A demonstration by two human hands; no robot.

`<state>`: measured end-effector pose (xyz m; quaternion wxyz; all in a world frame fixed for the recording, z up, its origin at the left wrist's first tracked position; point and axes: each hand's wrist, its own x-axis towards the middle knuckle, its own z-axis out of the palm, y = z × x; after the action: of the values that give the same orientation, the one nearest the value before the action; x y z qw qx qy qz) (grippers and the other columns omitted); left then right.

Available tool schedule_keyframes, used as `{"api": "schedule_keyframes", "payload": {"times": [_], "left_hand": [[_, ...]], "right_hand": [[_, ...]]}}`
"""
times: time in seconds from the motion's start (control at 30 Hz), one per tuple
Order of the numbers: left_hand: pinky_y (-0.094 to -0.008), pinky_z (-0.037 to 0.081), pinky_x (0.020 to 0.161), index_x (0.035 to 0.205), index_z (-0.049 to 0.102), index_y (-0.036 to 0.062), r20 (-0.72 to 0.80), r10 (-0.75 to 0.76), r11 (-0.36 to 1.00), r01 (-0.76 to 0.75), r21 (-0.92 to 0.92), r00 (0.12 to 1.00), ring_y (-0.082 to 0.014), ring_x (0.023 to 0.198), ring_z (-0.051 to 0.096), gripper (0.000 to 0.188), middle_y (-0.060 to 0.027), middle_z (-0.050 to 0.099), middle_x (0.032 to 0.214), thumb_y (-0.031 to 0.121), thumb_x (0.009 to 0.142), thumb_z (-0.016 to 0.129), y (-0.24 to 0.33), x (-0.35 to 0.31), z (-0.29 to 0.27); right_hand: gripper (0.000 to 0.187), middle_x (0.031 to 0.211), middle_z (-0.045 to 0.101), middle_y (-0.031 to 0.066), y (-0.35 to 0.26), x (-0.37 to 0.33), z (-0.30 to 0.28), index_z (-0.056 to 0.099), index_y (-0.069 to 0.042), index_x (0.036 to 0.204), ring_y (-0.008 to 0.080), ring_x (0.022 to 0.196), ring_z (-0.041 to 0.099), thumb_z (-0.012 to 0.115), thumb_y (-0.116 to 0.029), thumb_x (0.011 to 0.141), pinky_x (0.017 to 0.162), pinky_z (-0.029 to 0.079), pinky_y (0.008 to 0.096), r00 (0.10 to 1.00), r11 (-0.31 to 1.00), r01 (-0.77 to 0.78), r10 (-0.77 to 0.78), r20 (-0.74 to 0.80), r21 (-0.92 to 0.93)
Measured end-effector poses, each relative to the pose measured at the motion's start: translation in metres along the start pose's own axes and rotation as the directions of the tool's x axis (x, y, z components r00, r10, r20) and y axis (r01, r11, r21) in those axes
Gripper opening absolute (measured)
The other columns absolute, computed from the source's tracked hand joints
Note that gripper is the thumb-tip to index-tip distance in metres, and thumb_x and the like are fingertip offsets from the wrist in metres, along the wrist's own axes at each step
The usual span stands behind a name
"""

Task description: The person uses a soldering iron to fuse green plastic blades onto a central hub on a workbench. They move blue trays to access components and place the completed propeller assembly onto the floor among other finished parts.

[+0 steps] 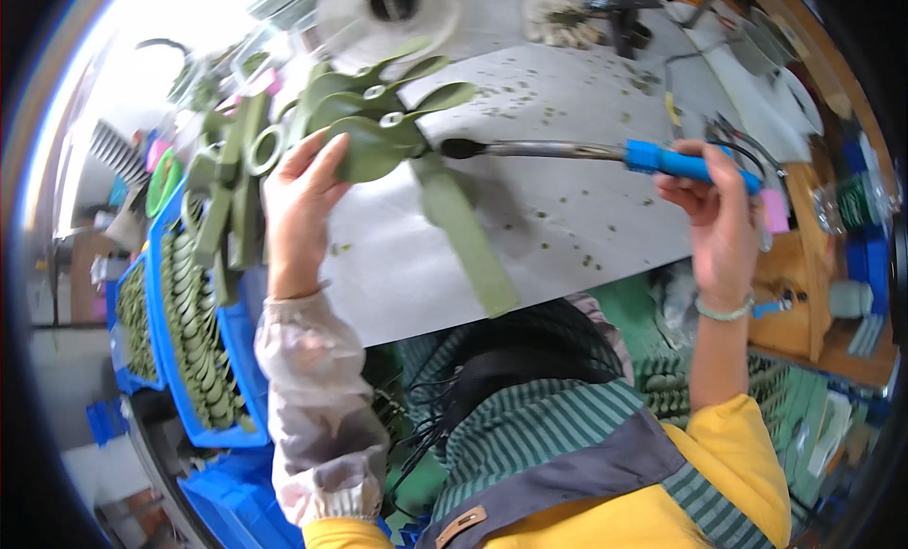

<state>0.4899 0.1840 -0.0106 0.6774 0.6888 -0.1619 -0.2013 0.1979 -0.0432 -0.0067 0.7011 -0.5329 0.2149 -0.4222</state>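
My left hand (301,199) pinches the rounded edge of an olive-green plastic part (369,152), one of several joined or stacked pieces with spoon-like ends. A flat green bar (459,232) slants from them toward the table's front edge. My right hand (714,209) is closed around the blue handle of a soldering iron (567,150), held level with its metal shaft pointing left. Its dark, rounded tip lies beside the green part's narrow neck; whether they touch I cannot tell. A dark cord runs from the handle's end.
Green scraps dot the pale tabletop (567,209). At the back are a white spool (430,19), a work glove (558,19) and a dark tool (624,19). More green parts (236,180) lie left, above a blue crate (203,431) of green pieces. A plastic bottle (851,204) is right.
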Motion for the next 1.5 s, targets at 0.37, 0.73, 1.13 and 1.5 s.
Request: {"api": "schedule_keyframes", "payload": {"times": [0.37,0.73,1.13,1.5], "left_hand": [[-0.0276,0.053,0.081,0.119,0.054,-0.0024,-0.126,0.255,0.919,-0.2,0.34,0.959,-0.0197,0.09,0.066,0.033,-0.0144,0.066,0.102,0.015,0.092,0.06,0.042,-0.052,-0.062],[-0.0371,0.042,0.098,0.122,0.056,0.0031,-0.066,0.286,0.082,0.044,0.996,0.956,-0.0322,0.111,0.055,0.047,-0.0178,0.059,0.119,0.011,0.078,0.07,-0.006,-0.113,-0.289],[-0.0391,0.032,0.109,0.137,0.042,0.0156,-0.187,-0.112,0.234,0.209,0.95,0.976,-0.0366,0.128,0.037,0.081,-0.0199,0.039,0.137,0.002,0.062,0.067,-0.001,-0.189,-0.275],[-0.043,0.029,0.11,0.15,0.018,0.0224,-0.348,-0.162,-0.007,0.351,0.936,0.924,-0.042,0.137,0.025,0.102,-0.0236,0.022,0.15,0.01,0.065,0.073,-0.009,-0.216,-0.267]], "right_hand": [[0.036,0.09,0.065,0.0098,-0.006,0.001,-0.021,0.061,0.007,0.106,0.0149,0.077,0.066,0.054,-0.026,0.094,0.077,0.057,0.0262,0.998,0.997,-0.035,0.032,-0.047,-0.068],[0.035,0.086,0.064,0.0095,-0.009,-0.001,-0.027,0.06,0.006,0.108,0.014,0.077,0.066,0.054,-0.026,0.095,0.076,0.057,0.023,0.997,0.997,-0.044,0.039,-0.065,-0.068],[0.036,0.088,0.064,0.0095,-0.013,-0.001,-0.03,0.059,0.005,0.111,0.0137,0.079,0.065,0.054,-0.028,0.095,0.08,0.056,0.0222,1.0,0.996,-0.009,0.007,-0.025,-0.086],[0.038,0.099,0.063,0.0086,-0.012,-0.001,-0.033,0.058,0.003,0.114,0.0121,0.084,0.066,0.056,-0.028,0.094,0.082,0.056,0.0225,0.999,0.996,-0.008,0.005,-0.035,-0.089]]}}
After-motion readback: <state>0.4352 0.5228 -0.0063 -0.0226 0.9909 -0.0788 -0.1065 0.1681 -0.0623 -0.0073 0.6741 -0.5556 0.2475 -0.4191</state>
